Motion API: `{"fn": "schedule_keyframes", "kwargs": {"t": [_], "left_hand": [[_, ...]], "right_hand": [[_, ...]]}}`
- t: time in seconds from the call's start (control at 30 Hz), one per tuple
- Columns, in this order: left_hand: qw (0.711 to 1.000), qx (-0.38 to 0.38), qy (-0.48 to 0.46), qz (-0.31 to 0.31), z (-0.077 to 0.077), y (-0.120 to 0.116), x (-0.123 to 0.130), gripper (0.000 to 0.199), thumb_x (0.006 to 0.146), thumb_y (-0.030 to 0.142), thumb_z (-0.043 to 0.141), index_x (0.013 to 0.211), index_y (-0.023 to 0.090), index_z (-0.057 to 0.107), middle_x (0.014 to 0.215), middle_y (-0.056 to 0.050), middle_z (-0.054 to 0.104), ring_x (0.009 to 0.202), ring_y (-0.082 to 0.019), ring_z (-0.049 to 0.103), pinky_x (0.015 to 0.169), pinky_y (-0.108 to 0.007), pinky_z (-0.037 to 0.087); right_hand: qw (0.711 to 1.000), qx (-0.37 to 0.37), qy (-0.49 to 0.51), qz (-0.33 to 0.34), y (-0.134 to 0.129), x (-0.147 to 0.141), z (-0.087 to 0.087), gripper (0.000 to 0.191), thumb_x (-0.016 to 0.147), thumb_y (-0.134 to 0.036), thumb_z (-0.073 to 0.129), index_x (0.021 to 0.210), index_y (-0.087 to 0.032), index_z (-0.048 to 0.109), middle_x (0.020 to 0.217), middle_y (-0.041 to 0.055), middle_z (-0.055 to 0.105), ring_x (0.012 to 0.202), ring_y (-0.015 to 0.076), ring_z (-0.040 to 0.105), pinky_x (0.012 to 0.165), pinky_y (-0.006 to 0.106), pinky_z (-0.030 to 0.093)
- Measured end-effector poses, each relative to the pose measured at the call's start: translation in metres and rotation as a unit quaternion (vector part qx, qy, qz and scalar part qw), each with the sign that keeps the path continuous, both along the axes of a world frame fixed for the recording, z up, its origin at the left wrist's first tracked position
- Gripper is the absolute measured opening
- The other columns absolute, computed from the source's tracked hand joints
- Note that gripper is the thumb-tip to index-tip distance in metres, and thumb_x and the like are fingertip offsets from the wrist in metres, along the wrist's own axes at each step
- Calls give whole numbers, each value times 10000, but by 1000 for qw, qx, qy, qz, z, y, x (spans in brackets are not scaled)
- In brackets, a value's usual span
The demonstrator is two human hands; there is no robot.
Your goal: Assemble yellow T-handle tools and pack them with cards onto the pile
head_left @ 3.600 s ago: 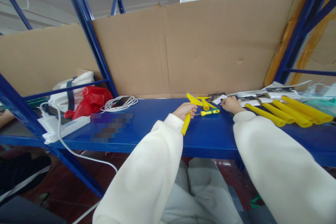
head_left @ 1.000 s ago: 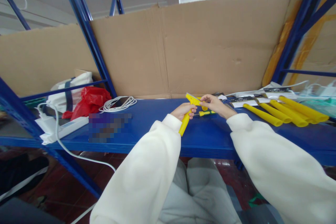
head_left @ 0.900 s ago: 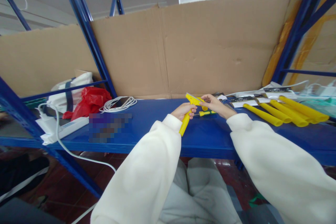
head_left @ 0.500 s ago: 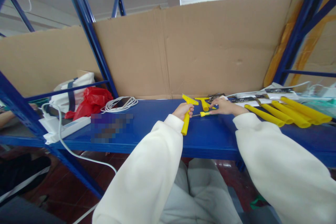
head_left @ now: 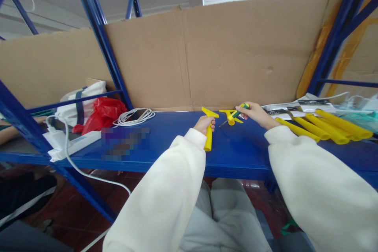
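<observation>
My left hand [head_left: 203, 125] is closed around a yellow T-shaped scraper handle [head_left: 208, 141], its wide head up and its round grip pointing down toward me. A screwdriver [head_left: 236, 114] with a yellow and green handle is gripped in my right hand [head_left: 253, 113]; its thin shaft slants down to the left, the tip apart from the piece in my left hand. Just behind the screwdriver, a second yellow T-shaped piece [head_left: 231, 122] lies on the blue shelf [head_left: 177, 138], partly covered by the tool.
Several yellow tubes [head_left: 327, 128] lie at the right, beside white packets [head_left: 313, 106]. Left are a coiled white cable [head_left: 134, 117], a red plastic bag [head_left: 102, 114] and a white power strip [head_left: 76, 143]. Cardboard [head_left: 221, 55] stands along the back. Another person's arm [head_left: 14, 130] shows far left.
My right hand has picked the screwdriver up off the shelf and tilted it, tip down to the left. My left hand, still holding the yellow piece, has shifted slightly left.
</observation>
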State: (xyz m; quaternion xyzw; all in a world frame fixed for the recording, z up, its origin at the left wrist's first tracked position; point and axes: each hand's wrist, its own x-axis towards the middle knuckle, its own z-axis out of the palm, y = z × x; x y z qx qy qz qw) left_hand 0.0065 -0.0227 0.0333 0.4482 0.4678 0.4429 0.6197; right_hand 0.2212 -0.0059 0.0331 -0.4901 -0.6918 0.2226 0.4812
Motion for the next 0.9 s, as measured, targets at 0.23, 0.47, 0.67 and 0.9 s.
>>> {"fn": "schedule_keyframes", "kwargs": {"t": [0.23,0.47,0.67,0.9], "left_hand": [[997,-11,78,-22,-1,-3,1,156,857,14,456,823,151,524,482,88,384,344,-46,316,382,-169,262],[996,-14,81,-27,0,-4,1,196,897,24,421,772,160,487,491,84,377,346,-42,311,395,-170,250],[996,-12,79,-36,2,-7,1,233,896,20,409,726,173,454,480,83,369,342,-43,301,397,-176,250],[997,-10,67,-34,3,-9,1,184,875,18,435,781,165,493,492,84,378,347,-52,310,398,-183,254]], "right_hand": [[984,61,153,-72,-2,-8,5,461,770,-630,652,686,-231,438,499,-62,432,436,84,369,424,225,310],[981,68,177,-51,-3,-9,5,476,743,-624,702,686,-223,454,470,-70,431,400,65,349,374,196,295],[975,83,202,-31,2,-7,2,433,742,-556,740,681,-218,476,459,-70,440,386,60,348,360,186,279],[975,74,208,-33,0,-8,3,407,764,-501,746,670,-215,472,457,-68,441,378,56,349,351,181,272]]}}
